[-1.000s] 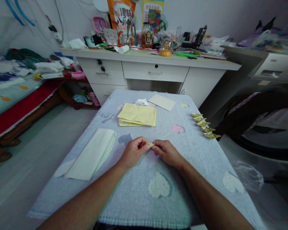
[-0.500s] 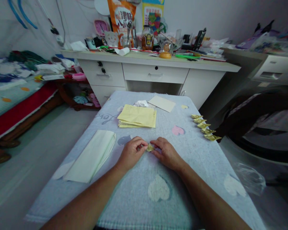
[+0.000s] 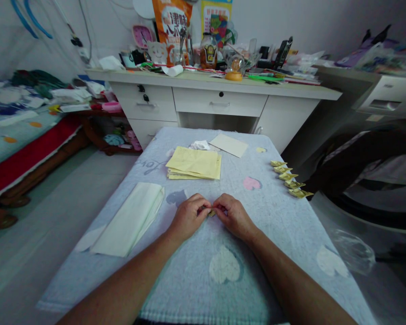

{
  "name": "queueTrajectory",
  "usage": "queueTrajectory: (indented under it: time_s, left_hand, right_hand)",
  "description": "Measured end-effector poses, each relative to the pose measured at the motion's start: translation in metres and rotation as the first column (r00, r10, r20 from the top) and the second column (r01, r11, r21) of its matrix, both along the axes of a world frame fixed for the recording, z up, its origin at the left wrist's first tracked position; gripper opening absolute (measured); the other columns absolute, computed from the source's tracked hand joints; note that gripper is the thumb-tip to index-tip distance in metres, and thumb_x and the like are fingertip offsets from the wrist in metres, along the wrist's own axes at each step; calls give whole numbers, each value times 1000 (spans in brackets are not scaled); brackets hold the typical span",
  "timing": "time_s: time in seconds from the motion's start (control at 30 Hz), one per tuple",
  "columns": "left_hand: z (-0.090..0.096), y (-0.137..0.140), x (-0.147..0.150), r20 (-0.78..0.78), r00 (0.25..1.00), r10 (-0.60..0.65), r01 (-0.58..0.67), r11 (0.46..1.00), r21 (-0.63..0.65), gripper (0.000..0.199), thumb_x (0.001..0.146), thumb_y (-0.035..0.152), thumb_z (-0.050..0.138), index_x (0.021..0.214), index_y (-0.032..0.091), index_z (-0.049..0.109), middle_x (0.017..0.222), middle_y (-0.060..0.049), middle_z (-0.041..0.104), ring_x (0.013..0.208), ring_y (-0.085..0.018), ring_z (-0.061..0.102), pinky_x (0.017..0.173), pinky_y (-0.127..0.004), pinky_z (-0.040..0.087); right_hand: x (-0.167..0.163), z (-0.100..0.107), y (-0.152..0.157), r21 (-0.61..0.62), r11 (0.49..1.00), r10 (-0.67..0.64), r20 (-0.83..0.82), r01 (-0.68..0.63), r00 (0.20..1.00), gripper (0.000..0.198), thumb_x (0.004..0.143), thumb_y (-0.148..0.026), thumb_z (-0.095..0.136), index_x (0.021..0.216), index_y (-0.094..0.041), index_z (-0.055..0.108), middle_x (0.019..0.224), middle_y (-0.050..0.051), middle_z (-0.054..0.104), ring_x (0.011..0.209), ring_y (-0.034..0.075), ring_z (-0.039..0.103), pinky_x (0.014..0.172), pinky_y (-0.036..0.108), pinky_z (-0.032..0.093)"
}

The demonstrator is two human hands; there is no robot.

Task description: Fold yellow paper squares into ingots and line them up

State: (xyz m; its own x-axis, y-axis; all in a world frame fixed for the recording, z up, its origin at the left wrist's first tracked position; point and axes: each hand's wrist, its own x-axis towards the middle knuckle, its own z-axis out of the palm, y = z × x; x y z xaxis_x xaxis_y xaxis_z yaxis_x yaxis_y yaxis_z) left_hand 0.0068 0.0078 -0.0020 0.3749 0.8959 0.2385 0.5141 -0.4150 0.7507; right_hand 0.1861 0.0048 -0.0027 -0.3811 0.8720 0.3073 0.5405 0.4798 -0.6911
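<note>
Between my fingertips is a small folded piece of yellow paper point(image 3: 212, 213), mostly hidden by the fingers. My left hand point(image 3: 192, 214) pinches its left side, thumb and forefinger together. From the other side my right hand point(image 3: 232, 214) pinches it too, so the fingertips of both hands nearly meet. Just beyond the hands lies a stack of yellow paper sheets point(image 3: 194, 162). Several folded yellow paper boats point(image 3: 292, 184) stand in a row along the table's right edge.
A folded pale cloth or paper point(image 3: 130, 221) lies on the left of the cloth-covered table point(image 3: 189, 289). Behind the stack are a crumpled white tissue point(image 3: 199, 145) and a cream card point(image 3: 229, 145). A cluttered white desk point(image 3: 219, 101) stands at the far side, a washing machine point(image 3: 385, 97) at right.
My right fingers have closed in toward my left ones, and both hands now pinch the folded paper, covering more of it. The view has shifted very slightly.
</note>
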Motion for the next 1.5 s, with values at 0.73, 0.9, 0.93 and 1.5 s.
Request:
queueTrajectory:
  time_s: [0.73,0.9,0.93,1.5]
  left_hand:
    - [6,4,1,621,693,366,26,848,-530,29,82,43,61,85,18,46,98,-6,68,68,-16,70,46,-18,43]
    - [4,4,2,643,684,346,72,844,-532,34,80,46,65,85,19,44,92,-5,71,72,-18,71,58,-24,52]
    - [3,4,2,646,686,334,84,846,-526,34,80,46,64,84,19,44,92,-5,71,73,-18,71,60,-25,53]
    - [3,-2,0,320,939,128,-26,952,-305,35,74,31,71,104,18,58,100,-6,67,83,-17,64,69,-26,48]
  right_hand:
    - [10,-2,5,-430,902,-277,-488,49,828,23,90,-41,50,81,-21,46,62,-6,45,49,9,39,46,21,33]
    - [8,1,0,-399,917,-213,-498,-4,841,24,88,-42,54,98,-20,52,79,-1,52,63,11,49,52,21,40]
    - [8,1,0,-367,930,-183,-479,-6,859,29,86,-41,57,106,-21,52,86,1,54,71,12,52,56,22,43]
    - [6,0,1,-215,977,-74,-318,5,945,13,88,-28,58,81,-18,62,78,1,55,71,13,52,66,24,40]
